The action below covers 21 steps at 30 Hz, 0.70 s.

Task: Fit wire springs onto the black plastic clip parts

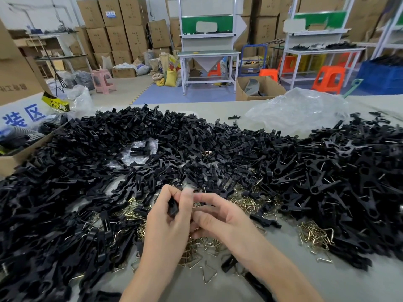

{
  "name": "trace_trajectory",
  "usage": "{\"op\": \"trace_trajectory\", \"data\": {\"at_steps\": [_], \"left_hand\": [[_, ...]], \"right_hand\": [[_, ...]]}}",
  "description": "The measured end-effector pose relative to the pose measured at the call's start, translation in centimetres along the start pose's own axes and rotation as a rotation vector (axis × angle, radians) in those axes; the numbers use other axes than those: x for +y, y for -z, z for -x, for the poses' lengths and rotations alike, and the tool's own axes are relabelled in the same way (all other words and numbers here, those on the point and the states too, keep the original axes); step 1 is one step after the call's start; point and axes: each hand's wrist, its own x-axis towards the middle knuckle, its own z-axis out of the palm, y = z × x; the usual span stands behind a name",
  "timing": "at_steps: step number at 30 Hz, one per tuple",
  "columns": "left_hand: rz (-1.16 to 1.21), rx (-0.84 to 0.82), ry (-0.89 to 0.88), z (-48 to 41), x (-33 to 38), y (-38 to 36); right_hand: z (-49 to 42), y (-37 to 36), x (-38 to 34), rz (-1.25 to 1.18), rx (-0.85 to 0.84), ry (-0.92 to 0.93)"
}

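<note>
Black clip parts (196, 144) heap around brass-coloured wire springs (314, 236) on the grey tabletop (353, 286); orange stools (329, 79) beyond the tabletop.

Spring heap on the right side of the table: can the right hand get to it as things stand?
Probably yes: only bare table lies between the right hand and the spring heap. But its fingers are busy at the black clip part the left hand holds, so that must finish first.

Bright, even light gives soft, faint shadows. Wide-angle distortion tilts the workbench frame (207, 35) at twelve o'clock. The plastic bag (298, 110) at one o'clock glares; black clip parts (87, 171) at nine o'clock lose detail.
</note>
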Motion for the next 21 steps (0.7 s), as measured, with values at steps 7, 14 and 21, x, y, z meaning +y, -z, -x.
{"op": "trace_trajectory", "data": {"at_steps": [7, 14, 21], "left_hand": [[0.078, -0.058, -0.086, -0.1, 0.4, 0.0], [0.116, -0.136, -0.197, 0.3, 0.9, -0.1], [0.171, -0.204, -0.152, 0.6, 1.0, -0.1]], "right_hand": [[-0.2, -0.7, -0.2, -0.423, -0.086, -0.119], [0.2, -0.8, -0.8, -0.567, -0.105, -0.189], [0.4, -1.1, -1.4, -0.581, -0.204, -0.185]]}}
